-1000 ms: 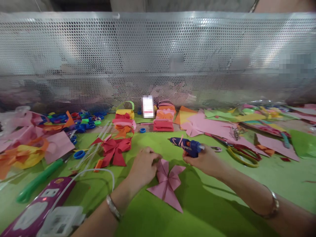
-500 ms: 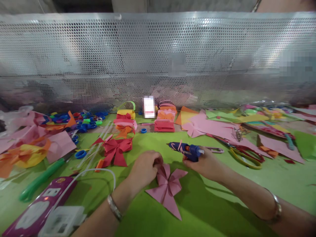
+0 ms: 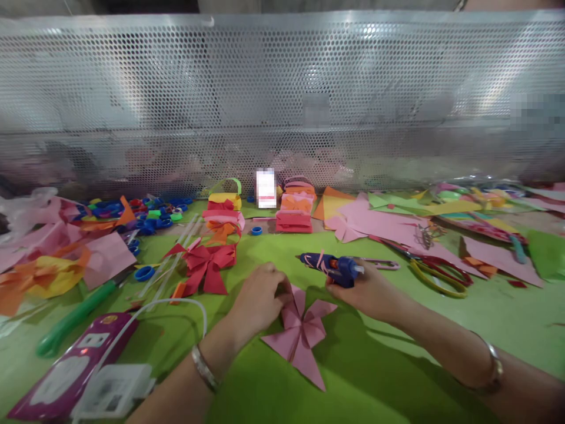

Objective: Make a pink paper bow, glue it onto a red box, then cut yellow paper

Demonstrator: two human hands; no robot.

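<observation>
A pink folded-paper bow (image 3: pixel 302 330) lies over the green surface (image 3: pixel 260 394) in front of me. My left hand (image 3: pixel 265 297) pinches its upper left petal, the fingertips partly hidden behind the curled knuckles. To the right of the bow, my right hand (image 3: pixel 359 294) is wrapped round a blue glue gun (image 3: pixel 329 266), whose nozzle points left above the surface, apart from the paper. A pink band is tied around the gun's barrel. Left of my left hand lies a red paper bow (image 3: pixel 209 265).
A purple power strip (image 3: pixel 75 368) with a white plug and cable lies front left, beside a green-handled tool (image 3: pixel 77 318). Small paper bags (image 3: pixel 293 221) stand at the back. Yellow-and-red-handled scissors (image 3: pixel 436 277) and paper sheets (image 3: pixel 379 227) lie right. A perforated metal panel (image 3: pixel 265 76) rises behind.
The view has shifted slightly, so the background sits a little higher. Both hands hold nearly the same positions, with the glue gun still gripped and the pink bow still pinched.
</observation>
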